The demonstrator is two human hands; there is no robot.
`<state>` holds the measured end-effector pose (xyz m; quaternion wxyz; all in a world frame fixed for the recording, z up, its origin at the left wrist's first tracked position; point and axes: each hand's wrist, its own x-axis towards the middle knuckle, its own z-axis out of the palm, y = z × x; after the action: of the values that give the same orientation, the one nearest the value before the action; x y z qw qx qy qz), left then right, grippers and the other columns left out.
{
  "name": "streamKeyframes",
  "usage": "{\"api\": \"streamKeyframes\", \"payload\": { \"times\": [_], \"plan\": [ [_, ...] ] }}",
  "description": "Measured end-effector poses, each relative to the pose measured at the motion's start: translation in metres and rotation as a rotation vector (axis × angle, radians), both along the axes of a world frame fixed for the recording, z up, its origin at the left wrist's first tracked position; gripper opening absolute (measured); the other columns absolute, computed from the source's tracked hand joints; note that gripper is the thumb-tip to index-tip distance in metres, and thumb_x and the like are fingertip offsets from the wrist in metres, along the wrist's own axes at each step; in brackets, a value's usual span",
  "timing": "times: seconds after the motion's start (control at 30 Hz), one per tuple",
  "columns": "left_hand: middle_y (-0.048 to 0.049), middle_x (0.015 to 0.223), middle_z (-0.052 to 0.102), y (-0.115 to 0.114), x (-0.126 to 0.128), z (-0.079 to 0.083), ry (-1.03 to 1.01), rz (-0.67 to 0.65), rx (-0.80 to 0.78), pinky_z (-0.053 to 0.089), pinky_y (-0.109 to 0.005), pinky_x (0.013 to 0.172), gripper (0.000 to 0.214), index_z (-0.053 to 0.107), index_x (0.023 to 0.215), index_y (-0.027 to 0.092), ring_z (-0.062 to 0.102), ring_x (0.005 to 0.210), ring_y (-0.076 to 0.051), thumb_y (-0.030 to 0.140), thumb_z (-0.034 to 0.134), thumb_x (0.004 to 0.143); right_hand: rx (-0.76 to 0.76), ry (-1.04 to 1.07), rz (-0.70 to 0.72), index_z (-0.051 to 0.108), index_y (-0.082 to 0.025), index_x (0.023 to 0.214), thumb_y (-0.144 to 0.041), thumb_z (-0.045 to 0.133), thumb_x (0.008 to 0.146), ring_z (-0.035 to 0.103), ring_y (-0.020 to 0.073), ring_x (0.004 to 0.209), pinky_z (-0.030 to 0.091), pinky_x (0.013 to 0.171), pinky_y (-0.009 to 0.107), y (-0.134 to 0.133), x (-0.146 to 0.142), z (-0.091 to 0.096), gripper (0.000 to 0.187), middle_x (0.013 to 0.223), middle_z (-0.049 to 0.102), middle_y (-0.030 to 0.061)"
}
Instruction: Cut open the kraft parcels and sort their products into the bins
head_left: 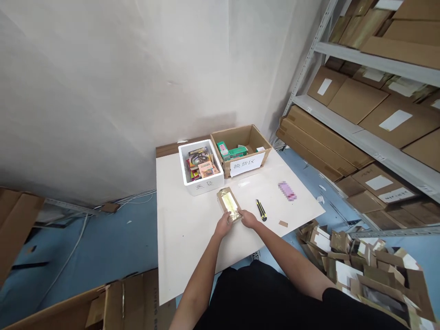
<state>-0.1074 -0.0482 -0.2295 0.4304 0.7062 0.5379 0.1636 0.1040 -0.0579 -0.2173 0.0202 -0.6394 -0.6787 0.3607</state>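
Between my two hands is a small cardboard box [229, 201] with a shiny label on top, just above or on the white table [185, 238]. My left hand [224, 223] grips its near left corner, and my right hand [248, 219] holds the near right corner. To the right of the box lies a black and yellow utility knife [261, 210]. Farther right is a blurred pink-purple item [287, 191]. A small brown cardboard scrap [283, 223] rests near the table's right front edge.
Behind the box stand a white foam box [202, 187] with booklets and a cardboard carton [264, 158] with green packages. Shelves [395, 64] of cartons rise at right. Flattened boxes [374, 270] pile on the floor, and an open carton [123, 302] sits lower left.
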Motion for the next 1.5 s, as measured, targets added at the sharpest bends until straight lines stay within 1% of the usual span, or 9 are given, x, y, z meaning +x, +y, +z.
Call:
{"api": "streamKeyframes", "payload": {
  "times": [0.2,0.33,0.5,0.63,0.8,0.93,1.07,1.3,1.5],
  "plan": [
    [-0.0168,0.179,0.015,0.068,-0.006,0.03,0.433,-0.03,0.004,0.034,-0.052,0.126,0.106,0.035,0.163,0.023,0.02,0.163,-0.042,0.033,0.088,0.072,0.097,0.053,0.017,0.031,-0.029,0.169,-0.019,0.061,0.093,0.033,0.0305,0.157,0.036,0.122,0.044,0.023,0.024,0.017,0.082,0.172,0.034,0.0124],
    [-0.0198,0.179,0.006,0.102,-0.013,0.03,0.553,-0.097,-0.058,0.034,-0.053,0.124,0.133,0.013,0.17,0.021,0.01,0.164,-0.045,0.05,0.091,0.066,0.168,0.077,-0.097,0.034,-0.025,0.168,-0.017,0.058,0.096,0.026,0.0278,0.16,0.028,0.127,0.044,0.029,0.075,0.02,0.077,0.173,0.032,0.012],
    [-0.0163,0.18,0.0,0.08,-0.003,0.021,0.614,-0.117,-0.086,0.042,-0.048,0.119,0.131,0.008,0.171,0.023,0.029,0.159,-0.044,0.064,0.082,0.071,0.039,0.02,-0.297,0.04,-0.021,0.164,-0.022,0.057,0.099,0.035,0.0305,0.155,0.034,0.123,0.044,0.019,0.156,-0.002,0.068,0.167,0.041,0.0154],
    [-0.0132,0.18,0.002,0.05,0.021,0.024,0.658,-0.069,-0.117,0.051,-0.046,0.109,0.127,0.009,0.171,0.026,0.041,0.153,-0.042,0.062,0.08,0.073,-0.104,-0.029,-0.335,0.046,-0.018,0.16,-0.031,0.06,0.1,0.053,0.0328,0.14,0.044,0.113,0.042,0.013,0.176,-0.035,0.063,0.151,0.057,0.0207],
    [-0.0126,0.18,-0.006,0.042,0.041,0.026,0.741,-0.038,-0.214,0.051,-0.053,0.107,0.124,0.011,0.171,0.028,0.033,0.155,-0.047,0.06,0.081,0.074,-0.098,-0.086,-0.367,0.038,-0.022,0.161,-0.03,0.064,0.095,0.068,0.0264,0.118,0.052,0.094,0.032,0.009,0.149,-0.076,0.071,0.136,0.064,0.0162],
    [-0.0135,0.179,-0.015,0.041,0.048,0.029,0.764,-0.052,-0.261,0.051,-0.057,0.104,0.124,0.011,0.172,0.027,0.043,0.145,-0.051,0.06,0.081,0.074,-0.118,-0.082,-0.348,0.032,-0.023,0.162,-0.015,0.064,0.086,0.071,0.0255,0.109,0.053,0.089,0.032,0.012,0.133,-0.085,0.083,0.13,0.067,0.0152],
    [-0.0122,0.179,-0.016,0.039,0.048,0.029,0.747,-0.053,-0.289,0.053,-0.055,0.099,0.125,0.008,0.172,0.03,0.053,0.135,-0.048,0.061,0.08,0.075,-0.133,0.043,-0.308,0.038,-0.02,0.157,-0.009,0.059,0.086,0.069,0.0275,0.117,0.052,0.094,0.034,0.031,0.121,-0.059,0.075,0.127,0.069,0.0132],
    [-0.0126,0.179,-0.015,0.037,0.045,0.016,0.605,0.044,-0.264,0.051,-0.056,0.103,0.128,0.016,0.171,0.029,0.054,0.134,-0.049,0.061,0.084,0.067,0.189,0.183,-0.075,0.024,-0.027,0.168,-0.014,0.052,0.094,0.064,0.0289,0.122,0.049,0.104,0.038,0.065,0.041,0.012,0.08,0.147,0.061,0.0115],
    [-0.0158,0.179,-0.008,0.036,0.051,0.007,0.433,0.188,-0.257,0.048,-0.061,0.105,0.132,0.029,0.168,0.028,0.053,0.135,-0.052,0.06,0.091,0.056,0.055,0.072,-0.069,0.034,-0.027,0.165,-0.008,0.055,0.088,0.066,0.0288,0.121,0.049,0.099,0.034,0.068,-0.011,0.022,0.082,0.141,0.064,0.0119]
  ]
}}
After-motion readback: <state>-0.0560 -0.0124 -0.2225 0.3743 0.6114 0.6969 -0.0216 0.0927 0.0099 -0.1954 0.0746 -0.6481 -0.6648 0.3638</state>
